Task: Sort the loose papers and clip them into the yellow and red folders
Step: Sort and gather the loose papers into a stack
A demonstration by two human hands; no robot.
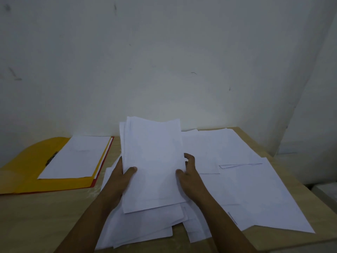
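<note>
While one sheet (73,157) lies in the open yellow folder (27,167) (red folder (102,167) beneath), both hands, left (121,177) and right (189,177), grip a stack (153,161); many papers (255,189) remain loose on the table (45,216).

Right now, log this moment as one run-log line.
left hand: holds paper stack | right hand: steadies stack's right edge | yellow folder: open, one sheet inside | loose papers: spread on table
</note>
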